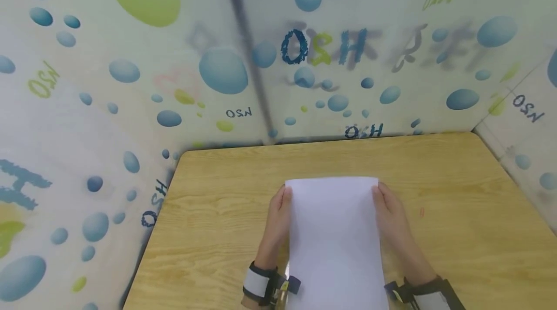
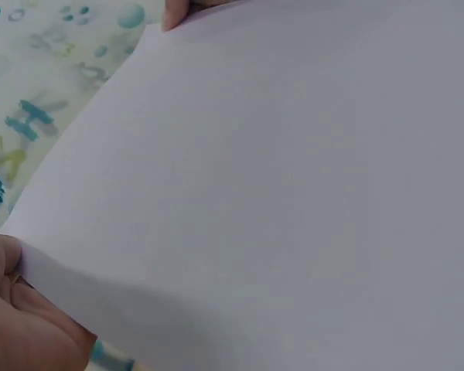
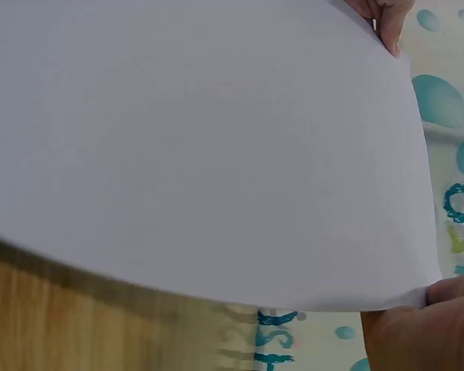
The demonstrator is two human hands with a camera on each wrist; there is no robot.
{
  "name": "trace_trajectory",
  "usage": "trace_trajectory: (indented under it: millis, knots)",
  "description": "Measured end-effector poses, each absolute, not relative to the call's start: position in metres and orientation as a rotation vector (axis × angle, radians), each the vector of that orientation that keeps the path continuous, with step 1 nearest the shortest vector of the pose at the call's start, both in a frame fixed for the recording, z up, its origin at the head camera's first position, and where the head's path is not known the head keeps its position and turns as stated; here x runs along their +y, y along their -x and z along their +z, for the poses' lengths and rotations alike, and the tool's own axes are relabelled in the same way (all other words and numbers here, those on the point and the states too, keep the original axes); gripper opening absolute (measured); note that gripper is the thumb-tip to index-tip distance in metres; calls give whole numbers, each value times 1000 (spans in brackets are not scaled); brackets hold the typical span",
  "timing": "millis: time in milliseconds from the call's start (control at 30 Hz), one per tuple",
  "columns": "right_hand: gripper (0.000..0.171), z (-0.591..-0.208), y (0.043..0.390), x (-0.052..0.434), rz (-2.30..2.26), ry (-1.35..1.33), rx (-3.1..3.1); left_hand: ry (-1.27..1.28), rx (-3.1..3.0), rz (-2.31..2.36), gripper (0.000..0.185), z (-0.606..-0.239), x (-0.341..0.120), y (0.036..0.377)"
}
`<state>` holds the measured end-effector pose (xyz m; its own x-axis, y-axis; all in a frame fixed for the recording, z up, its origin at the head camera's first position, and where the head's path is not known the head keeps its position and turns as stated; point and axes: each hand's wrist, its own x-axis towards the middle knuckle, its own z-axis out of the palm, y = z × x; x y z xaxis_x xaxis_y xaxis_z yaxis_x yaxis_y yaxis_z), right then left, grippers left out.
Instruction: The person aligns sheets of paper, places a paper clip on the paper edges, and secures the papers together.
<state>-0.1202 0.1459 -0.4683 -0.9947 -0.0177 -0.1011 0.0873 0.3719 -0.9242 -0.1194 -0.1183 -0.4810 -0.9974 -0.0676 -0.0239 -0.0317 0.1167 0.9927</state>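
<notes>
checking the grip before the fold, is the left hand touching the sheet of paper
Touching. In the head view the left hand holds the left edge of the sheet of paper; the left wrist view shows its fingers against that edge.

Both hands are bare, with no gloves or rings to be seen. The left hand ends at a wrist wrapped in a broad white band edged with black straps, and a small dark blue clip or buckle sticks out on its inner side. The right hand has a matching wrist mount: a white band with black straps and a dark fitting at the near edge. No sleeves show above the bands.
</notes>
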Motion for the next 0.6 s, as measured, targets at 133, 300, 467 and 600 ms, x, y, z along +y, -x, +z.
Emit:
trace_trajectory:
  millis: [133, 300, 467, 600]
  knots:
    - [61, -488, 134, 148, -1723, -34, 2510, -175, -2289, -2091, 34, -513, -119, 135]
    - [64, -500, 146, 148, -1694, -55, 2423, -272, -2300, -2105, 33, -522, -120, 139]
    - [67, -508, 155, 147, -1660, -131, 2370, -244, -2295, -2146, 35, -540, -122, 148]
    - [69, -510, 161, 150, -1623, -147, 2361, -263, -2290, -2197, 37, -550, -123, 156]
